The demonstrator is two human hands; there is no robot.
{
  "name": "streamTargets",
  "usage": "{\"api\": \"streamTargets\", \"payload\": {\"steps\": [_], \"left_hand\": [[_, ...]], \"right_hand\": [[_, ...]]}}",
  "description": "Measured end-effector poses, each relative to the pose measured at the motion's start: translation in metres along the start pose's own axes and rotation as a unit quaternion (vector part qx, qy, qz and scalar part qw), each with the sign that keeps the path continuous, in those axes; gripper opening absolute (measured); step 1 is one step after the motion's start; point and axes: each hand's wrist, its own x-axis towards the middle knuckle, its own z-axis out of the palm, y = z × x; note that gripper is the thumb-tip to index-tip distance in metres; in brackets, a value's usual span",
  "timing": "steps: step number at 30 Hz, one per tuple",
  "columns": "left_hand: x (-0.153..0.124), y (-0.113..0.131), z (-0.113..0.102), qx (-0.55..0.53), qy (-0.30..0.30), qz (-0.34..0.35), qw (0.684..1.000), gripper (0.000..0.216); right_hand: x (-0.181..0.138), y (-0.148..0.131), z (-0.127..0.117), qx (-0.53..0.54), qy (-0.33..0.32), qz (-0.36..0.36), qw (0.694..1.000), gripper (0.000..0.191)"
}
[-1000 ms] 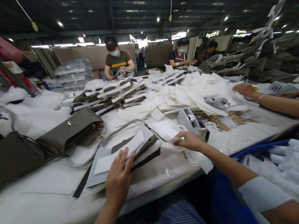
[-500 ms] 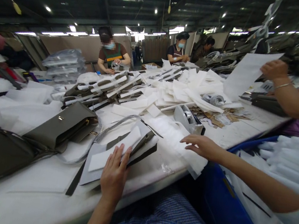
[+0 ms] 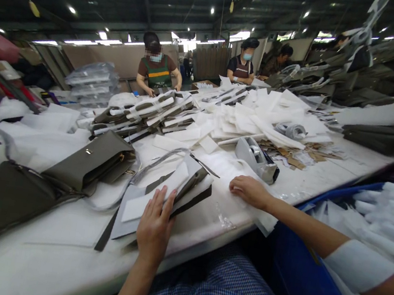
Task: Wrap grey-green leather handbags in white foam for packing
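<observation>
The desk (image 3: 51, 264) carried a flat grey pouch (image 3: 197, 183) near its front edge. The left hand (image 3: 154, 225) lay open and flat on the pouch's white sheet (image 3: 151, 197). The right hand (image 3: 250, 191) rested curled on white wrapping (image 3: 223, 171); whether it gripped, unclear.

The hall is dim overhead, lit by small ceiling lamps (image 3: 71, 9) and a bright glare at the back. The white bench (image 3: 51, 264) is evenly lit with soft shadows. The picture edges look stretched and blurred.

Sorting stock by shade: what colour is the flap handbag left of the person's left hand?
The flap-front leather handbag is olive-grey; the head view shows it.
</observation>
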Motion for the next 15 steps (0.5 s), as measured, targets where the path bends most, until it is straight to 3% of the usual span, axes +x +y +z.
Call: {"api": "streamTargets", "payload": {"steps": [4,8,12,15], "left_hand": [[0.000,-0.001,0.000,-0.005,-0.004,-0.005,1.000,0.084],[0.000,-0.001,0.001,-0.004,-0.003,-0.004,1.000,0.084],[0.001,-0.001,0.000,-0.005,0.000,-0.005,1.000,0.083],[0.001,-0.001,-0.001,-0.006,-0.005,-0.011,1.000,0.082]], "right_hand": [[0.002,0.013,0.009,0.045,0.030,-0.033,0.998,0.029],[0.012,0.015,0.009,0.080,0.055,-0.024,0.995,0.025],[0.016,-0.016,0.006,0.095,0.072,-0.022,0.993,0.020],[0.011,-0.049,0.008,0.159,0.031,-0.020,0.987,0.021]]}}
